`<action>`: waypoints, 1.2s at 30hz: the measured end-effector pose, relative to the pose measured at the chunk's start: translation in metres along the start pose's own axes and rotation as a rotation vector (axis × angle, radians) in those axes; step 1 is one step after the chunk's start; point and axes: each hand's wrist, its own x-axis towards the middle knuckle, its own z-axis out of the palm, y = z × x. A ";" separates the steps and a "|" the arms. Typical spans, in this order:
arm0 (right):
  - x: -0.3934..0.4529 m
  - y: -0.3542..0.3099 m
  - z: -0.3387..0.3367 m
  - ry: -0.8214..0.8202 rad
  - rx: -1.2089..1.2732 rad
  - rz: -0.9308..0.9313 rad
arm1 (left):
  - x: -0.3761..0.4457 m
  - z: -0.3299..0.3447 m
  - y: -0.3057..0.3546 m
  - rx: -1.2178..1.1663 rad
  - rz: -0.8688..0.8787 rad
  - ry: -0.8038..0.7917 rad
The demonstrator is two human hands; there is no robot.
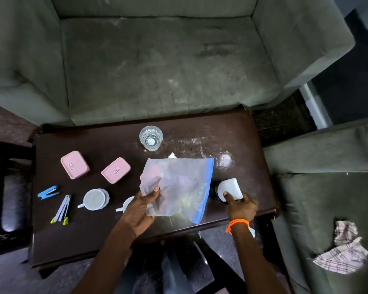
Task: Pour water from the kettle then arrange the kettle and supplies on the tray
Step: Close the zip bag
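Observation:
My left hand (141,205) holds up a clear zip bag (179,187) with a blue seal strip over the middle of the dark wooden table (94,230). My right hand (241,205) grips a white folded piece (232,188) that rests on a dark round object (214,190), mostly hidden behind the bag. A glass of water (150,137) stands at the table's far edge. An empty clear glass (224,160) stands to the right of the bag. No kettle or tray is visible.
Two pink lidded boxes (74,164) (115,170), a blue stapler (48,192), a grey clip tool (63,209) and two white cups (95,199) (125,205) lie on the left half. Grey sofas surround the table; a checked cloth (342,253) lies on the right one.

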 end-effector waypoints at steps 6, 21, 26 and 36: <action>-0.024 -0.022 -0.022 0.364 0.040 -0.004 | -0.009 -0.009 0.004 -0.007 0.028 0.050; -0.201 -0.144 0.055 -0.572 0.704 0.209 | -0.064 -0.050 0.055 -0.200 0.370 0.193; -0.214 -0.172 0.076 -0.907 0.670 0.374 | -0.091 -0.094 0.082 -0.302 0.451 0.225; -0.276 -0.221 0.141 -1.040 0.560 0.003 | -0.150 -0.199 0.113 -0.344 0.398 0.085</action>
